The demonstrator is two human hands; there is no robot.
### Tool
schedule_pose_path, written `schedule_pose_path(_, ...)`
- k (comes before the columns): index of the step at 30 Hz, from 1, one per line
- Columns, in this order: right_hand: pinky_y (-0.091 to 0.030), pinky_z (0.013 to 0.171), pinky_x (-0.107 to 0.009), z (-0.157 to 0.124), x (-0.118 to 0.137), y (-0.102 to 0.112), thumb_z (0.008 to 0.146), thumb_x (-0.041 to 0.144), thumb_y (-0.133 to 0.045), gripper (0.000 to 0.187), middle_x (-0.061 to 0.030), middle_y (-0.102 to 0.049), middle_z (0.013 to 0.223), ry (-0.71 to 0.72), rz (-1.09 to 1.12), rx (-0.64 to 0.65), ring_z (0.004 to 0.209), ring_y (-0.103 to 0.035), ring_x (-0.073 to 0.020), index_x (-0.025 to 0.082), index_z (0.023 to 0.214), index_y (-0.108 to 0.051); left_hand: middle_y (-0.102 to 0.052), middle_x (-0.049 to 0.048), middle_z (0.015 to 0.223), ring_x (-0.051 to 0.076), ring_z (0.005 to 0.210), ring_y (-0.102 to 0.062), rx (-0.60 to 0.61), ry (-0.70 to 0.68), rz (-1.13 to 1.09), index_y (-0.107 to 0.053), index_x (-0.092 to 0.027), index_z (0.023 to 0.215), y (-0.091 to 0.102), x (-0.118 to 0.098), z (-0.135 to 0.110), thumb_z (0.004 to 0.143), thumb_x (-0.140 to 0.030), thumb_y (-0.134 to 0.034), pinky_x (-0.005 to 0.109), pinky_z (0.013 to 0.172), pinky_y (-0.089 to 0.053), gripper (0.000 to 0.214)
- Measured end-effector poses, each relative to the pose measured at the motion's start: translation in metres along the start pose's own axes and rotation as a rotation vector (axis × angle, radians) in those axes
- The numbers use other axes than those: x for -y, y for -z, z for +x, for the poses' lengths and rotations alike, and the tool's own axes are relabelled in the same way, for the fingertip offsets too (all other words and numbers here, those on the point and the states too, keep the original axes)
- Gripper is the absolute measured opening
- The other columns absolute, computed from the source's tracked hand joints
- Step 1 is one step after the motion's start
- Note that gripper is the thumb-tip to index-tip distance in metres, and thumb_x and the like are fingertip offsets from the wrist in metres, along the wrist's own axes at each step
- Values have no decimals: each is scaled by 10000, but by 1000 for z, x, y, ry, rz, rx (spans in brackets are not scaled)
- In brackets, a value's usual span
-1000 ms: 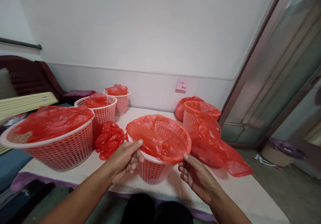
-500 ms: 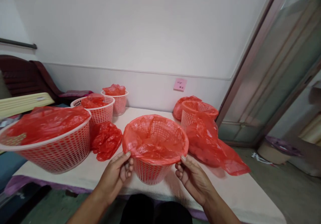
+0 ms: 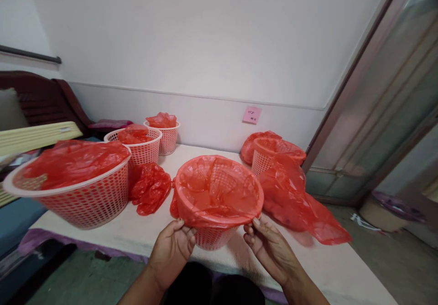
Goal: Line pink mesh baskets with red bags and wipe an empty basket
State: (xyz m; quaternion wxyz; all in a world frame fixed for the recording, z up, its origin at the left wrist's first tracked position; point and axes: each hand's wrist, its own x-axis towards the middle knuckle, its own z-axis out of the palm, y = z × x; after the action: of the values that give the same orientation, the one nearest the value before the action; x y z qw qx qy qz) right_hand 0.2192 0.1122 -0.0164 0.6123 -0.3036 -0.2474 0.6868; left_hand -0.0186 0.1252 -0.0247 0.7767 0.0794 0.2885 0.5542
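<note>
A perforated plastic basket (image 3: 212,239) stands near the front of the table. It is lined with a thin red plastic bag (image 3: 205,200), whose edge is folded outward over the rim. My left hand (image 3: 174,249) pinches the folded bag edge just under the rim, at the front left. At the front right, my right hand (image 3: 270,248) closes on the bag edge between thumb and fingers. A crumpled red bag (image 3: 150,188) lies left of the basket. To its right, a filled red bag (image 3: 285,195) rests with its loose end trailing toward the table's right side.
A large bag-lined basket (image 3: 92,209) stands at the left, with two smaller ones (image 3: 145,154) (image 3: 169,141) behind it. Another lined basket (image 3: 262,161) is at the back right, by the wall. Beyond the table (image 3: 325,268) a bin (image 3: 383,211) stands on the floor.
My left hand has moved right and down along the rim, pulling the bag edge lower at the front. My right hand stays near the front right. The view has shifted slightly.
</note>
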Motion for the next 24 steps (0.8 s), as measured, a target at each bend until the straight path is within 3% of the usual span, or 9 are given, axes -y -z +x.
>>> schedule_pose_path(9, -445, 534, -179, 5, -5, 13, 618, 237, -891, 295, 29, -626, 681, -11, -78, -75, 611, -571, -75, 176, 791, -660, -697, 2, 713, 92, 642, -691, -119, -135, -58, -570, -158, 786, -10, 9, 5, 892, 13, -442, 241, 668, -618, 238)
schedule_pose_path(13, -447, 517, -174, 13, -5, 22, 622, 285, -874, 291, 12, -635, 660, -35, -199, -137, 586, -576, -82, 175, 747, -636, -691, -1, 747, 94, 673, -686, -108, -200, 36, -579, -159, 801, -12, 9, 6, 889, 21, -463, 250, 675, -612, 231)
schedule_pose_path(16, -425, 493, -175, 14, 0, 32, 622, 302, -833, 262, 7, -630, 645, -10, -329, -255, 559, -555, -83, 181, 705, -615, -673, 22, 730, 125, 640, -670, -121, -252, 153, -594, -143, 808, -8, 0, 5, 858, -2, -535, 291, 638, -612, 161)
schedule_pose_path(18, -424, 492, -192, 10, 6, 37, 629, 317, -796, 236, 3, -637, 663, 117, -450, -386, 578, -559, -103, 194, 726, -620, -660, 17, 712, 114, 617, -653, -167, -327, 210, -601, -141, 812, -3, -10, 3, 834, -17, -578, 238, 586, -584, 128)
schedule_pose_path(20, -444, 513, -226, 3, 15, 37, 678, 358, -750, 232, -3, -642, 705, 336, -638, -473, 626, -573, -136, 214, 818, -636, -647, -7, 717, 80, 609, -628, -205, -418, 243, -604, -153, 825, 2, -20, -1, 824, -47, -610, 164, 545, -535, 105)
schedule_pose_path(22, -482, 578, -268, -8, 21, 30, 759, 393, -693, 238, -14, -648, 778, 595, -879, -459, 689, -590, -162, 227, 921, -637, -625, -33, 707, 59, 584, -592, -205, -482, 268, -603, -164, 823, 5, -27, -5, 820, -112, -647, 138, 522, -503, 69)
schedule_pose_path(24, -498, 638, -291, -18, 24, 17, 839, 372, -637, 221, -25, -637, 845, 813, -1135, -351, 730, -595, -166, 233, 1010, -631, -615, -36, 696, 61, 565, -568, -173, -496, 299, -603, -161, 803, 3, -32, -6, 807, -196, -687, 149, 510, -500, 91)
